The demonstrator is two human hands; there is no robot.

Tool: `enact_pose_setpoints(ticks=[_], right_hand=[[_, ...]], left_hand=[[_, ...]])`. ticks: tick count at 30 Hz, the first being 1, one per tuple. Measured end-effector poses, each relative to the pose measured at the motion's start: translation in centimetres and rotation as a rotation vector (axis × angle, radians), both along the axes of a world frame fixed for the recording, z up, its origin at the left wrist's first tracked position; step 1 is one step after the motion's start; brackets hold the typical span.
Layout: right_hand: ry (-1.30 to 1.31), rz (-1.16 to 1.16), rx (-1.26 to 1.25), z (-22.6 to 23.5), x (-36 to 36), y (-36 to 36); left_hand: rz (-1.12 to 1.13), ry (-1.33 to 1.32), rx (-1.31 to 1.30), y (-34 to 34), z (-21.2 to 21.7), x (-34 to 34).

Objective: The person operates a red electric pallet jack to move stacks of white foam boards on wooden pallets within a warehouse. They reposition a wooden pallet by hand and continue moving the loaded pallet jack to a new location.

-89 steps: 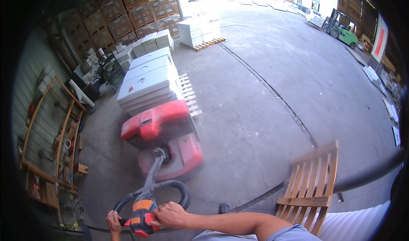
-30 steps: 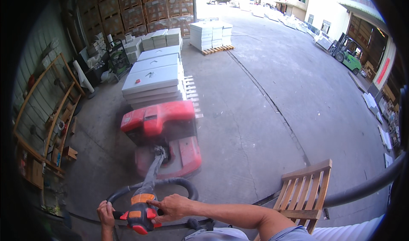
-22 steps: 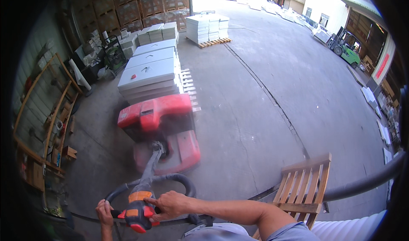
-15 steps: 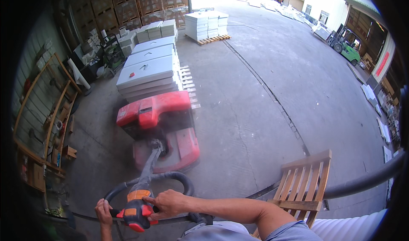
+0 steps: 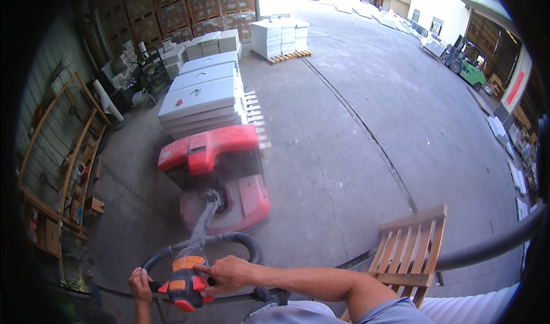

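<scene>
A red electric pallet truck (image 5: 215, 146) stands in front of me, its grey tiller arm (image 5: 203, 221) reaching back toward me. At its end is an orange, black and red control head (image 5: 186, 281) with a black hoop bar (image 5: 249, 244) around it. My left hand (image 5: 140, 284) is closed round the left grip of the handle. My right hand (image 5: 229, 273) is on the right side of the control head; the index finger points across the orange top, while the other fingers curl by the red lever. Beyond the truck lies a load of stacked white panels (image 5: 200, 92) on a pallet.
A wooden pallet (image 5: 407, 255) leans near my right arm, by a thick dark pipe (image 5: 487, 244). Wooden frames (image 5: 66, 169) line the left wall. Farther off stand another panel stack (image 5: 279, 38), piled crates (image 5: 172, 9) and a green forklift (image 5: 467, 63).
The whole view has shifted very slightly down and right. Both hands keep their places on the handle, and the truck shows no clear movement.
</scene>
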State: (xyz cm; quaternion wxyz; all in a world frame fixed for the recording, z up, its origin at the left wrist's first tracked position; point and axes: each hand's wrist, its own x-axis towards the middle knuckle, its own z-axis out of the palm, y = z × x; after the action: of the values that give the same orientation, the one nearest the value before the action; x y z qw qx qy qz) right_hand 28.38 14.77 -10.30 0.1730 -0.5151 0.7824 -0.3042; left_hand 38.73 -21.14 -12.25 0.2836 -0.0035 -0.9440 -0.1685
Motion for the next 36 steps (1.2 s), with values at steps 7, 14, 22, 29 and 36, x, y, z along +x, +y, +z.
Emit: enact_pose_setpoints(ticks=[7,14,22,29,36], right_hand=[[-0.008,0.002,0.029,0.4,0.2,0.1],[-0.003,0.010,0.061,0.6,0.7,0.0],[-0.027,0.011,0.166,1.1,0.5,0.0],[-0.014,-0.025,0.089,0.2,0.4,-0.1],[-0.046,-0.040,0.061,-0.2,0.4,-0.3]], left_hand=[[-0.002,0.006,-0.020,1.0,0.8,0.2],[-0.024,0.002,0.025,1.5,1.5,0.5],[-0.006,0.021,0.011,1.8,1.3,0.5],[-0.029,0.032,0.004,1.5,0.8,0.1],[-0.031,0.030,0.009,1.0,0.3,0.0]])
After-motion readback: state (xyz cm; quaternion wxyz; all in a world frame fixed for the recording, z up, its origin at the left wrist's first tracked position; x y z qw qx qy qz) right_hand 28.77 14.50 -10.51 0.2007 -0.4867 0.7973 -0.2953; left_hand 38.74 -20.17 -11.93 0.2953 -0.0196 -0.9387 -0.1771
